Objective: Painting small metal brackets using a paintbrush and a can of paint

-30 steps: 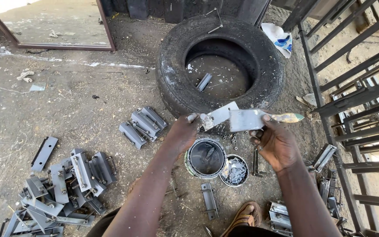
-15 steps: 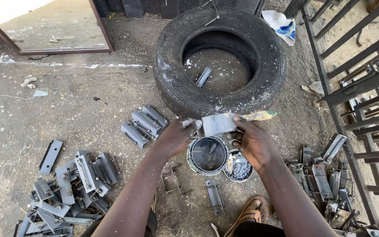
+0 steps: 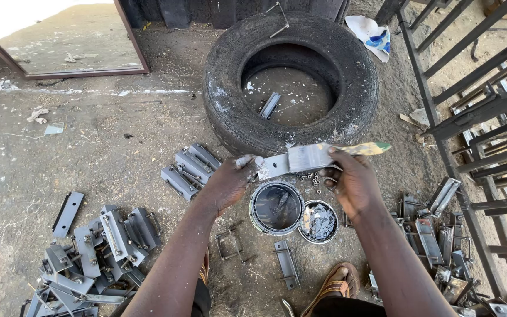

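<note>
I had the grey metal bracket held up between both hands, its long axis running nearly level from side to side, tilted slightly up toward my right. My left hand was closed on its left end, fingertips pinching the edge. My right hand was closed too, gripping a paint brush whose yellow-green smeared end stuck out past the bracket's right end; the brush lay along the same axis, flat against the metal. Just below and between my hands stood an open paint tin, with its lid beside it nearer my right hand. Beyond my hands lay an old tyre.
</note>
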